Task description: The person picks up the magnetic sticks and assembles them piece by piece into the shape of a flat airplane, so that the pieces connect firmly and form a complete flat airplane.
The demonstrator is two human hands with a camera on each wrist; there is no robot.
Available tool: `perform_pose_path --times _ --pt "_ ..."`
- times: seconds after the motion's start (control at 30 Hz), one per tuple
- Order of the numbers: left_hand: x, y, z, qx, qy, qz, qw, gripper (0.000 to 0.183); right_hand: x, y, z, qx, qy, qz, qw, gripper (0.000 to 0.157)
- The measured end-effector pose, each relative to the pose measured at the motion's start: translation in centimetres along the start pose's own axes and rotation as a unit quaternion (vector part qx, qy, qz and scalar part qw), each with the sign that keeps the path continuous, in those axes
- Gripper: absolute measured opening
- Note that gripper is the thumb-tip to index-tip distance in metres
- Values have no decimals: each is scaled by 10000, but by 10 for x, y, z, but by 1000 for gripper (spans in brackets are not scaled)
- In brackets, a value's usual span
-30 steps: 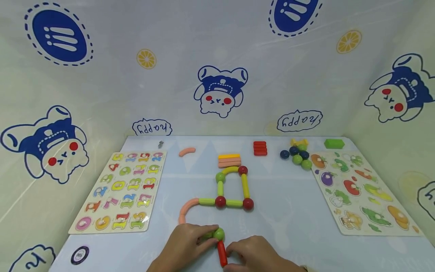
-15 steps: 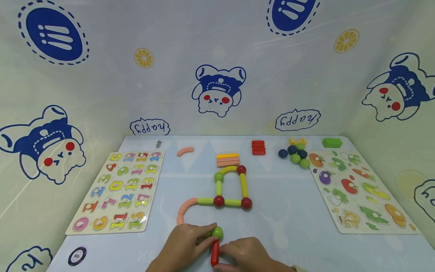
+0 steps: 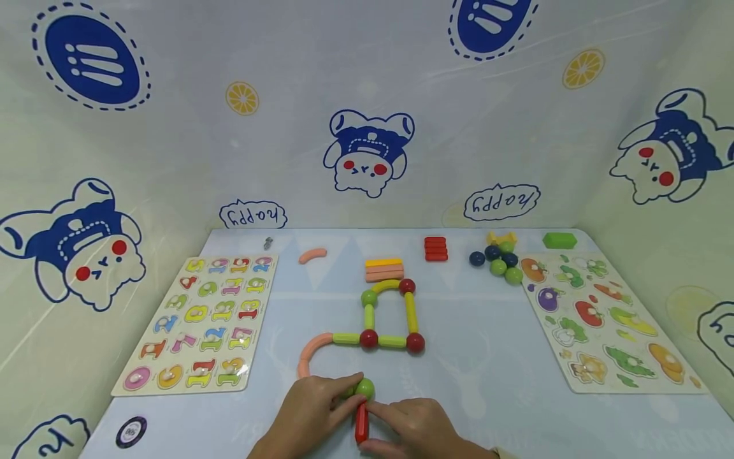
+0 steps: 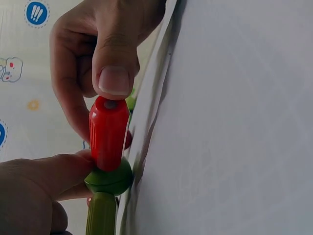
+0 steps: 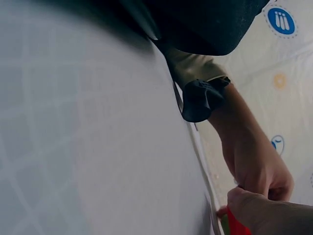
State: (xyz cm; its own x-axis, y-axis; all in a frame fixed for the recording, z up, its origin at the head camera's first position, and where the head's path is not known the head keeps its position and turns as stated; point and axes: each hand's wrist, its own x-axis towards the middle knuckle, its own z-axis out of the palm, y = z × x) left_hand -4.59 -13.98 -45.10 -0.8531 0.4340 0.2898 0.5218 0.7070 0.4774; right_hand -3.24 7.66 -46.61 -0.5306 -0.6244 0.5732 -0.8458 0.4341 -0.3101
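My left hand (image 3: 312, 414) pinches a green ball (image 3: 365, 389) between thumb and index finger. A green rod (image 4: 101, 215) joins the ball, mostly hidden by that hand in the head view. From the ball's near side a red magnetic rod (image 3: 361, 426) points toward me, a grey disc visible in its end. My right hand (image 3: 418, 424) holds this rod lengthwise, thumb at the free end, index finger near the ball. Behind my left hand, a curved pink piece (image 3: 312, 350) leads to a frame of yellow and green rods (image 3: 411, 312) with red balls (image 3: 369, 338).
A number puzzle board (image 3: 197, 325) lies left, a vegetable puzzle board (image 3: 613, 325) right. Toward the back are stacked pink rods (image 3: 385, 276), red rods (image 3: 436, 249), loose blue and green balls (image 3: 497, 267), a green block (image 3: 559, 240) and a pink curved piece (image 3: 313, 255).
The red rod has swung left from its slant and now lines up below the green ball. My right hand moved left with it, its index finger now closer to the ball.
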Motion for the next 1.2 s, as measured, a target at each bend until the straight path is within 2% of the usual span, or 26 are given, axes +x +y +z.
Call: perform_pose_path --times 0.27,0.47,0.77,0.9,1.0,1.1,1.2 --pt "0 -1 1 -243 24 -197 9995 33 0 1 5 13 144 -32 9999 44" --pt "0 -2 1 -277 90 -269 9992 33 0 -2 4 94 -42 208 9997 44" --pt "1 0 1 -403 -67 -421 9983 35 -3 1 3 164 -18 221 9996 45" --pt "1 1 1 -427 -100 -401 9982 35 -1 7 -7 450 -143 633 9969 43" --pt "2 2 0 -370 -150 -410 9984 35 7 22 -22 476 53 1134 9924 38" --pt "2 2 -1 -346 -239 -476 9980 36 18 49 -41 281 446 1625 9853 30" --pt "2 2 -2 -362 -324 -552 9973 36 30 86 -61 -81 702 2264 9715 27"
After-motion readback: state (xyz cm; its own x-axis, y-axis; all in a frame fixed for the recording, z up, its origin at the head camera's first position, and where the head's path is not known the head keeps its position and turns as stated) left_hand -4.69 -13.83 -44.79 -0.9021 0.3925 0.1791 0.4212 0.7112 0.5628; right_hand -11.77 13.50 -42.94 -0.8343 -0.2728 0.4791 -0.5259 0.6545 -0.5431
